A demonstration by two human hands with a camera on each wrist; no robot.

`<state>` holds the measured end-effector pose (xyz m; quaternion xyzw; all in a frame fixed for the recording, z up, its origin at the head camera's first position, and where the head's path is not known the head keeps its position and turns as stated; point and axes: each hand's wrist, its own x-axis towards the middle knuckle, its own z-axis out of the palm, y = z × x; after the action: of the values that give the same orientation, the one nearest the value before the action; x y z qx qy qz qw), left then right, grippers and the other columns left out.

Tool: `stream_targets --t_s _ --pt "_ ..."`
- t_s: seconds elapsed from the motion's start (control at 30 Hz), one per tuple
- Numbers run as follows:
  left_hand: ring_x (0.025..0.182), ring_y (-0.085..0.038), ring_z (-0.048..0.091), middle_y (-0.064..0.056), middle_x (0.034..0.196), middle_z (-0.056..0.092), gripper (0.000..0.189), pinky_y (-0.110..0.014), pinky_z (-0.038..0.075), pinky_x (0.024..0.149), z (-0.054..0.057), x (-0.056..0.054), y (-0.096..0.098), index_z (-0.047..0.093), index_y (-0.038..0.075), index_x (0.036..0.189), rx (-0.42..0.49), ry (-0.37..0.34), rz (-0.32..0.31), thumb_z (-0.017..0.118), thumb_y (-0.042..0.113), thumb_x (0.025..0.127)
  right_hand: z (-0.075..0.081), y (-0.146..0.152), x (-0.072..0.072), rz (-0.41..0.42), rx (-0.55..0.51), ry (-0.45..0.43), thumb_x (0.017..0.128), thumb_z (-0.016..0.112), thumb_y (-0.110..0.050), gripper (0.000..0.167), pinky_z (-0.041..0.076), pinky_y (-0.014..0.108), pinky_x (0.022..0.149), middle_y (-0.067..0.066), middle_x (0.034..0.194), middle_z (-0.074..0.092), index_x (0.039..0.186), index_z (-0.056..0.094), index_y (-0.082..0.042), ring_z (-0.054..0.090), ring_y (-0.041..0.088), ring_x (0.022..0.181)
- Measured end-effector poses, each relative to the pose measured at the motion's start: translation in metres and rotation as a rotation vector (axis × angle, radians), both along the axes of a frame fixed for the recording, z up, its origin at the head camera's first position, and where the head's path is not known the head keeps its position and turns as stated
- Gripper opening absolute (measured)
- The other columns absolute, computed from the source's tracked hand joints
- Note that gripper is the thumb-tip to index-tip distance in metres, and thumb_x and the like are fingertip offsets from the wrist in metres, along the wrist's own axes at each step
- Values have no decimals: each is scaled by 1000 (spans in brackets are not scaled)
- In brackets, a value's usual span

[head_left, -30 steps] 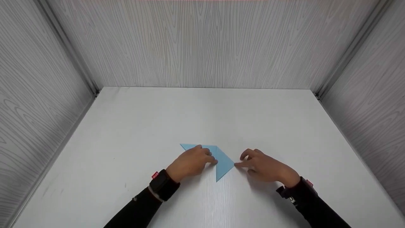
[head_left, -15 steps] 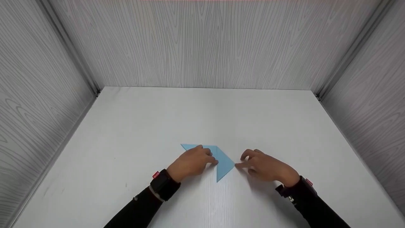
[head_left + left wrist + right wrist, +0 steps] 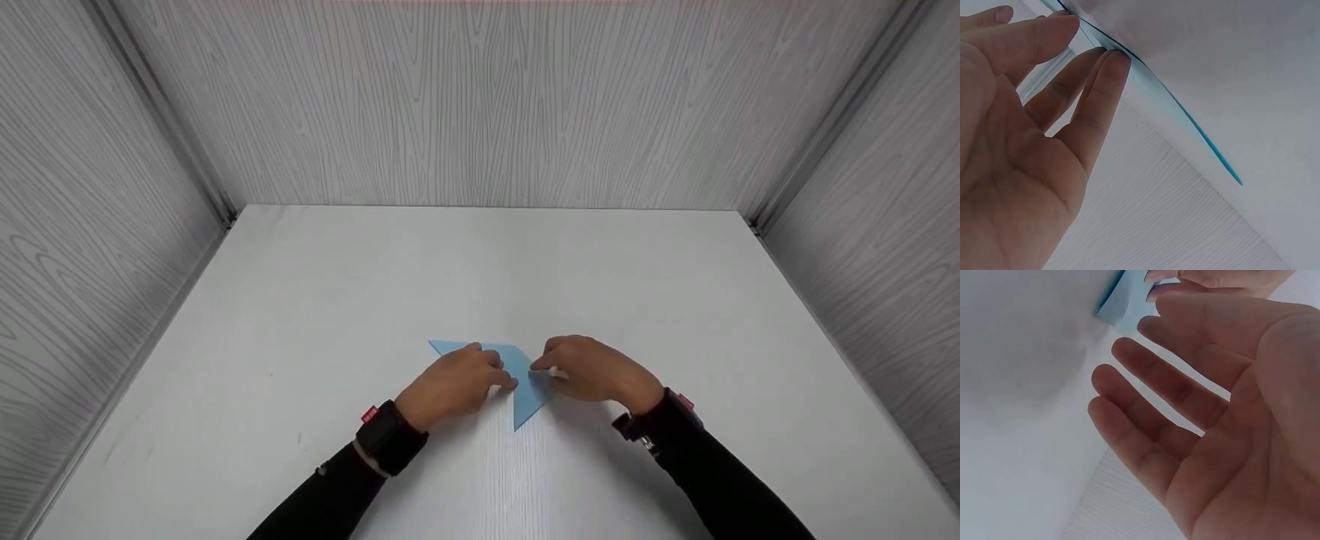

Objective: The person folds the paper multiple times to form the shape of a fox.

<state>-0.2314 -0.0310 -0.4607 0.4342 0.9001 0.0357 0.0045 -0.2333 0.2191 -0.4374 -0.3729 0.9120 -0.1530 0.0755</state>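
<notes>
Blue paper (image 3: 526,397) lies pointed, apparently folded.

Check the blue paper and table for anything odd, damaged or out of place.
Faint smudges on the left of the white table stand out against its plain surface. The blue paper shows no visible tear, though the left hand and right hand cover parts of it.

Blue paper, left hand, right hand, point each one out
Blue paper (image 3: 525,394): head view, flap between the hands.
Left hand (image 3: 451,381): head view, back of the hand.
Right hand (image 3: 598,369): head view, back of the hand.
</notes>
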Motion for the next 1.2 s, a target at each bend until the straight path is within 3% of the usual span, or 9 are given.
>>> stream_targets --t_s 0.17,0.27,0.37,0.67,0.87,1.0,1.2 --pt "90 -20 60 -2 110 73 43 -24 50 81 0 -1 -1 79 26 120 24 25 -23 69 -5 92 -5 -20 -14 -33 -66 4 86 70 16 31 57 33 76 12 96 75 111 79 0 69 24 86" --pt "85 -18 57 -2 106 73 42 -23 47 76 0 -1 0 80 26 118 27 46 -41 70 -4 91 -11 -26 -20 -43 -84 49 84 68 17 30 50 28 70 9 81 70 105 80 -1 59 18 75" --pt "83 -17 55 -1 105 74 41 -22 44 73 0 -2 1 80 26 118 30 55 -50 71 -3 91 -16 -29 -22 -70 -93 81 84 70 14 27 44 28 66 9 76 67 103 80 -1 49 16 71" --pt "89 -18 60 -1 108 74 38 -24 49 79 0 -2 -1 80 25 118 30 56 -55 71 -1 92 -23 -32 -14 -72 -110 144 82 71 16 27 53 28 71 9 85 66 100 81 -2 59 16 78" --pt "93 -19 64 -3 109 74 33 -26 52 84 -2 -7 -5 79 18 117 95 23 -58 69 -3 93 -28 -37 -6 -29 -10 298 85 71 12 17 52 26 67 9 84 63 91 79 -2 58 15 73" --pt "91 -20 65 -8 104 73 29 -30 57 84 -2 -14 -14 77 13 115 137 43 35 72 -3 92 -28 -39 -4 -12 44 347 88 72 10 14 56 27 71 11 91 67 94 79 0 64 18 77" --pt "89 -27 63 -15 104 71 35 -35 58 76 1 -29 -38 73 7 124 160 87 287 72 -4 91 -27 -39 -3 -17 71 327 85 73 15 21 59 32 84 14 106 70 100 80 2 71 25 94"
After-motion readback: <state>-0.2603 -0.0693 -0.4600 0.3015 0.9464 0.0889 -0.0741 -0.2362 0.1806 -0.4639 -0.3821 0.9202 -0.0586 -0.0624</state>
